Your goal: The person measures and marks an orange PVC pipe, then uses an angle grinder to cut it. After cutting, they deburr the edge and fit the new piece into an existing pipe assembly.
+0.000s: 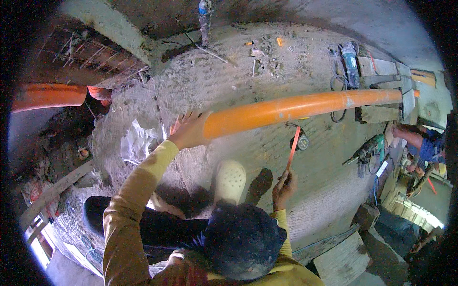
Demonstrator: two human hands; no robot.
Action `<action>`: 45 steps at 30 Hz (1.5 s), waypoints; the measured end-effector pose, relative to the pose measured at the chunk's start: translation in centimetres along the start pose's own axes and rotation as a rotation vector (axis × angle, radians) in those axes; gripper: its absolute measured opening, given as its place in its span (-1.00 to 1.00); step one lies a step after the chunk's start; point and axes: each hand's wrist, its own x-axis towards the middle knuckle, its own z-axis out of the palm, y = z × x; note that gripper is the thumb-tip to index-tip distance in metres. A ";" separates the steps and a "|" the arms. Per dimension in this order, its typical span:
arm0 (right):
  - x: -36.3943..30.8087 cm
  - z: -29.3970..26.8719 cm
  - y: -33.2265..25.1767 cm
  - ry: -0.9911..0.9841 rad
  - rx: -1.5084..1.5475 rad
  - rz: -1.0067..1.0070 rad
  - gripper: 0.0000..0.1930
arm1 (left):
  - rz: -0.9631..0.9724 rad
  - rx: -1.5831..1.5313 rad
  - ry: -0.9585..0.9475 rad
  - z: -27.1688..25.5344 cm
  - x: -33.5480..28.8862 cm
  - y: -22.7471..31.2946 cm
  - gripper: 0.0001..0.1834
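Note:
A long orange plastic pipe (296, 107) lies across the rough concrete floor, running from the middle out to the right. My left hand (187, 129), on a yellow-sleeved arm, grips its near end with the fingers spread around it. My right hand (283, 187) is lower, closed on a thin orange strip (292, 148) that slants up toward the pipe. A small round tape-measure case (302, 142) lies just right of the strip. Below the pipe, my foot in a white clog (230, 179) rests on the floor.
A second orange pipe (47, 95) lies far left beside a dark pit. Crumpled clear plastic (138, 140) lies by my left arm. A blue angle grinder (350, 58) with cable and a green drill (368, 148) lie to the right. Another person (422, 145) crouches at the right edge. Boards (341, 260) lie lower right.

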 end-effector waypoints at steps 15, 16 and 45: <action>37.7 19.4 -11.9 -0.742 -0.127 -0.630 -0.79 | -0.004 -0.033 0.007 -0.8 -0.5 0.2 0.19; 37.0 21.8 -13.5 -0.710 -0.229 -0.674 -0.76 | -0.032 -0.004 0.044 -0.2 -1.0 -1.1 0.19; 37.9 0.9 10.0 0.054 -0.260 0.057 -0.46 | 0.201 0.147 0.203 -3.7 -1.5 4.6 -0.36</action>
